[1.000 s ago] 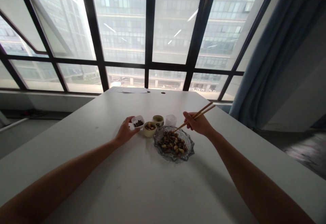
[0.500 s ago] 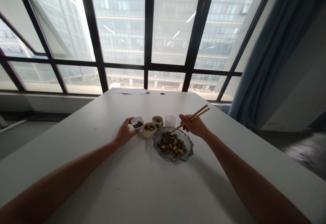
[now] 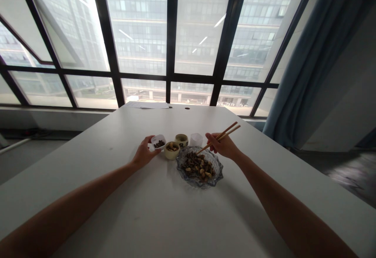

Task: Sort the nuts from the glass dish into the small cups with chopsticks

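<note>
My left hand (image 3: 144, 152) grips a small white cup (image 3: 159, 137) with thumb and fingers on its sides; several dark pieces, perhaps seeds, lie in it. In my right hand (image 3: 221, 145) is a pair of wooden chopsticks (image 3: 227, 129), their tips down at the dark pile in a scalloped glass bowl (image 3: 219, 172). That pile mixes dark, seed-like pieces with paler nuts, some of them peanut-shaped. Between the white cup and the bowl stands a cream-coloured cup (image 3: 170, 155) with nuts in it. Whether the chopsticks pinch a piece is too small to tell.
Behind the bowl stand a second cream cup (image 3: 181, 139) with dark lettering and a translucent white cup (image 3: 196, 139). Papers (image 3: 147, 105) lie at the far edge of the white table (image 3: 147, 211), before the windows. A blue curtain (image 3: 296, 70) hangs at right.
My right hand and the upper ends of the chopsticks have shifted very slightly left. The tips stay at the pile, and my left hand remains on the white cup.
</note>
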`<state>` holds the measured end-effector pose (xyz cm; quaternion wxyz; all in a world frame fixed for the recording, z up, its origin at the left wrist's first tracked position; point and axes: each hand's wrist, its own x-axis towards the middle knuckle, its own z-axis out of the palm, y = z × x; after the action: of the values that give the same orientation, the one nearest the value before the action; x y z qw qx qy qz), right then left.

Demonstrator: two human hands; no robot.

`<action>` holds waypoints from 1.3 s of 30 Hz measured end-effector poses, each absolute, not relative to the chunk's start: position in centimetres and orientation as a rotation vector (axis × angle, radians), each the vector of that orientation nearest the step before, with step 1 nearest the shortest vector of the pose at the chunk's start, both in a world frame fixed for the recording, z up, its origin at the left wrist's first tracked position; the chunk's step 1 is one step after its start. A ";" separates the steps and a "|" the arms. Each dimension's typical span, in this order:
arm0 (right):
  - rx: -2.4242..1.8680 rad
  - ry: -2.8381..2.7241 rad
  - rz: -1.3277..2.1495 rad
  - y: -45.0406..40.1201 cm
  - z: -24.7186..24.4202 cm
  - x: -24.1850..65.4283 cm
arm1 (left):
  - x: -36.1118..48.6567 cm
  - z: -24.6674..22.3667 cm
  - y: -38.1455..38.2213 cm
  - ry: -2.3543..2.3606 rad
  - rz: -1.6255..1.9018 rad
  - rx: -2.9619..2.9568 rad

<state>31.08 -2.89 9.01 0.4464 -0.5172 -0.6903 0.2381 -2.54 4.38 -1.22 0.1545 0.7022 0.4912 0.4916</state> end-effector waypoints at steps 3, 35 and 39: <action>-1.277 -1.723 0.594 -2.9 9.1 31.1 | -2.5 -1.2 4.3 1.411 1.406 2.003; -1.109 -1.236 0.801 -1.3 9.2 31.7 | -2.3 -0.8 4.0 1.403 1.401 1.993; -1.029 -1.327 0.596 -3.2 9.5 29.0 | -2.3 -0.8 4.0 1.387 1.399 1.996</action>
<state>28.98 -3.19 9.50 0.6285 -0.4492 -0.5792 0.2603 -2.28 3.98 -0.77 0.1680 0.7017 0.4875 0.4917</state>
